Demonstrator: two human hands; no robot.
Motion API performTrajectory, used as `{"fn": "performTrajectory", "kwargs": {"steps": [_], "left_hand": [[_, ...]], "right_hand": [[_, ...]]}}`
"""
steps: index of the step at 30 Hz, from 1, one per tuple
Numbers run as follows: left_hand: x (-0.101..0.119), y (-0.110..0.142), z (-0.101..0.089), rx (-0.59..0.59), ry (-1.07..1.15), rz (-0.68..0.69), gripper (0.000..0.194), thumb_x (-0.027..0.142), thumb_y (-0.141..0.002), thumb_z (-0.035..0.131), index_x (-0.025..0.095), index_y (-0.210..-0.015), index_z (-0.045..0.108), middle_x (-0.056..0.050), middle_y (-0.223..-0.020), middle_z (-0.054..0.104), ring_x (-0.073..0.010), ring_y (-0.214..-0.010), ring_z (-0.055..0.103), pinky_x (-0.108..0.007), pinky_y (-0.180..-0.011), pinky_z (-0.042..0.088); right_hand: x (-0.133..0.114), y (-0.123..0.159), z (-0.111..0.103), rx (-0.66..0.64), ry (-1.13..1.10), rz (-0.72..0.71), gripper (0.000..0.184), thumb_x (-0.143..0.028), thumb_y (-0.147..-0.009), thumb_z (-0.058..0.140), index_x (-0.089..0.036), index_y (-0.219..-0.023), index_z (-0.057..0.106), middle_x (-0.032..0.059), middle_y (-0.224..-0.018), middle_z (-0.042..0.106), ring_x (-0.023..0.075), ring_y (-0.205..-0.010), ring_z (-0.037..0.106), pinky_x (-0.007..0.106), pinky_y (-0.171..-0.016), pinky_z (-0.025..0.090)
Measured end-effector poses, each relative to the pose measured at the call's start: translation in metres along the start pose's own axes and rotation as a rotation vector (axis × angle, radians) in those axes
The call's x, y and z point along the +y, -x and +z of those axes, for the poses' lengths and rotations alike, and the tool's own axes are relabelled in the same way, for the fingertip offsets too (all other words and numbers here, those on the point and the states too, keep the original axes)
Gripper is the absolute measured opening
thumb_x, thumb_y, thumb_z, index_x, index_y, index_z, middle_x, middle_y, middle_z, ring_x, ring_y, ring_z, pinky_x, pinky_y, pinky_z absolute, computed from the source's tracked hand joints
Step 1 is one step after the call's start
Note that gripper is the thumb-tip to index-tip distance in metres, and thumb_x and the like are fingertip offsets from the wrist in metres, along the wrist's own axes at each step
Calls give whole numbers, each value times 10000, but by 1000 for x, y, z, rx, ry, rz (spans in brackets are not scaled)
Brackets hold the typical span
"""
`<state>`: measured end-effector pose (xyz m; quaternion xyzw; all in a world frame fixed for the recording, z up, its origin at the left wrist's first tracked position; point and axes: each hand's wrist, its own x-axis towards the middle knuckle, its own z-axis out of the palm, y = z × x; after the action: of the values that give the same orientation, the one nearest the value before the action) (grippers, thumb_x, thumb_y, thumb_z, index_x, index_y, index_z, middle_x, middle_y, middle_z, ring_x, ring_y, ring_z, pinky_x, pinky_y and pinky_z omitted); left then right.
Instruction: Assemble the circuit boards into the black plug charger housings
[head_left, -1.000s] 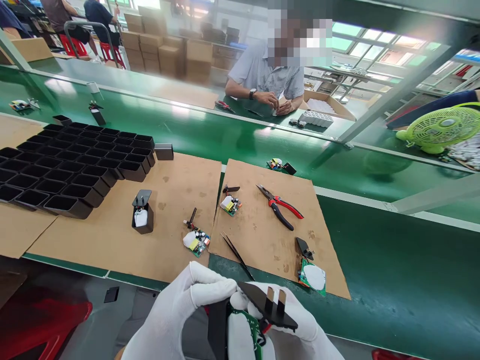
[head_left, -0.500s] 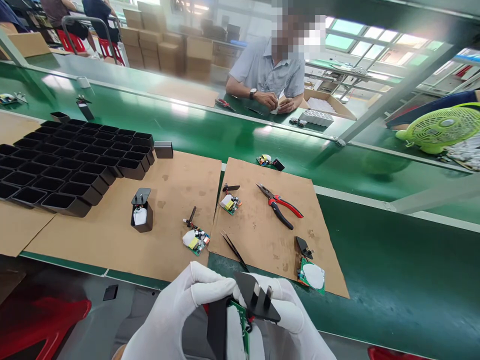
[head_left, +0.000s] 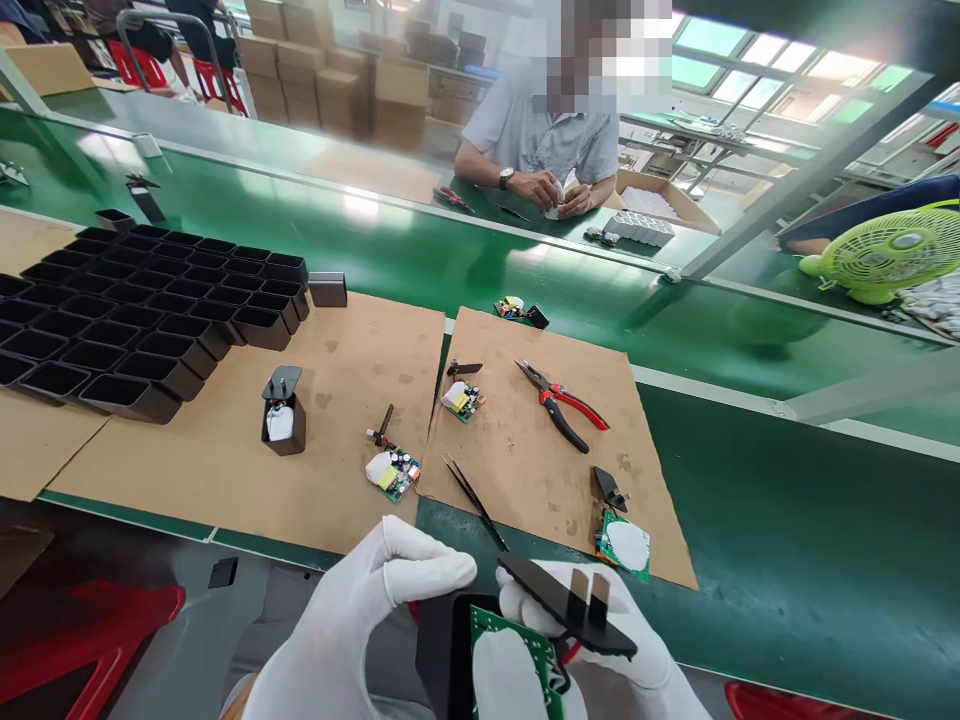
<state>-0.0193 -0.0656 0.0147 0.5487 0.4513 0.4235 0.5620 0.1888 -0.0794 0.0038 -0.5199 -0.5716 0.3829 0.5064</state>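
My left hand (head_left: 352, 640) has its fingers closed on the black casing (head_left: 442, 655) with the green board (head_left: 517, 665) inside. My right hand (head_left: 622, 650) pinches the pronged plug plate (head_left: 566, 605), tilted just above it.

A single head-worn camera looks forward and down from the person's seat at the near edge of a long green conveyor bench (head_left: 787, 520). Closest, at the bottom edge, sit the white-gloved left hand (head_left: 352, 630) and white-gloved right hand (head_left: 630, 650). Brown cardboard mats (head_left: 337, 420) fill the middle distance; farther off, facing the camera, a co-worker in a grey shirt (head_left: 540, 140) sits across the line.
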Motion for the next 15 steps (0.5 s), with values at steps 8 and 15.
{"fn": "performTrajectory", "kwargs": {"steps": [8, 15], "left_hand": [[1, 2, 5, 1, -28, 43, 328, 452, -882, 799, 305, -1169, 738, -60, -1095, 751, -332, -1095, 732, -388, -832, 659], [3, 0, 2, -56, 8, 36, 268, 457, -887, 776, 298, -1097, 732, -36, -1010, 744, -313, -987, 749, -378, -768, 661]], "right_hand": [[21, -13, 15, -45, -7, -40, 256, -545, -866, 795, -294, -821, 812, -6, -686, 769, 213, -648, 765, 312, -578, 652], [20, -40, -7, -195, 17, -103, 218, -484, -718, 917, -319, -668, 784, -16, -523, 678, 251, -615, 759, 329, -497, 637]]}}
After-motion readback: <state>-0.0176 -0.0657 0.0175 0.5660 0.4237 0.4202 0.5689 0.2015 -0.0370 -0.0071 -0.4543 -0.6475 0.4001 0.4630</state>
